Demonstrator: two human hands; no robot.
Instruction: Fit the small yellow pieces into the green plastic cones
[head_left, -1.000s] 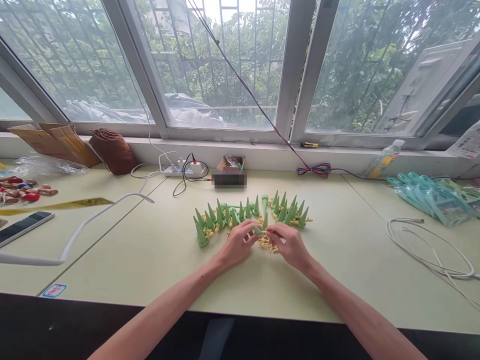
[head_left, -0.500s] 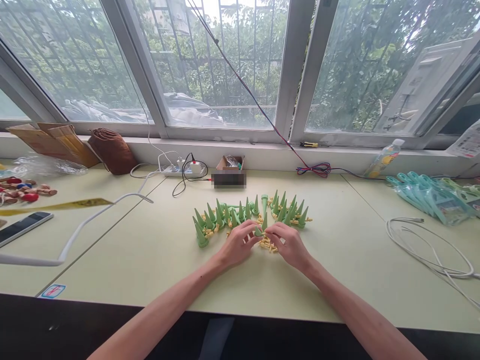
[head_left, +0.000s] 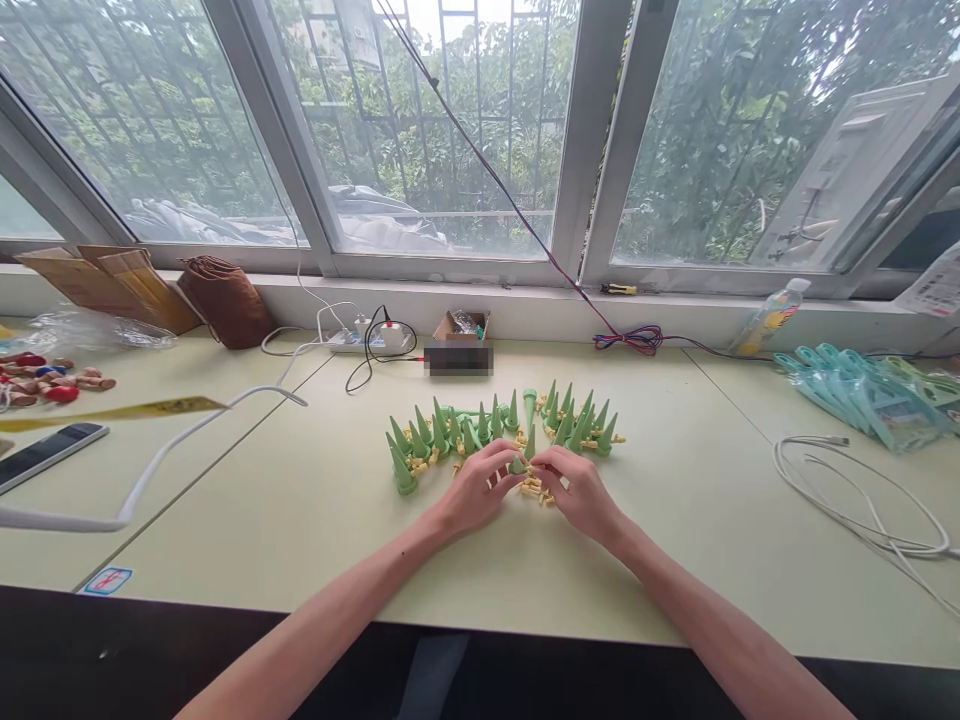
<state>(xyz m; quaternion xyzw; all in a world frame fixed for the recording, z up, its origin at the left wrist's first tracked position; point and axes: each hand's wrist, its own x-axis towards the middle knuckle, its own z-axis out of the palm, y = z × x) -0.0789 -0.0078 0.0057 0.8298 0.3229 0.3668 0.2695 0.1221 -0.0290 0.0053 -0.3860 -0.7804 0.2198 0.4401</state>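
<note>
My left hand [head_left: 478, 488] is closed around a green cone-shaped spike [head_left: 516, 466], whose wide end shows between the fingers. Close against it, my right hand [head_left: 576, 490] pinches a small yellow piece [head_left: 529, 469], mostly covered by the fingertips. Loose yellow pieces [head_left: 535, 492] lie on the table under and between both hands. Behind the hands, several green spikes stand point up in a left group [head_left: 440, 430] and a right group [head_left: 576, 430], many with a yellow piece at the base. Between the groups, a green spike [head_left: 529, 405] stands with its wide end up.
A power strip [head_left: 367, 343] with cables and a small open box [head_left: 462, 325] sit at the back. Off to the left are a phone [head_left: 51, 455] and a white cable [head_left: 142, 480]. Bagged teal items [head_left: 862, 390] and a coiled cable [head_left: 855, 500] lie at right.
Both hands stay in nearly the same place. The green spike in my left hand has turned slightly, and the fingers of my right hand have shifted a little against it.
</note>
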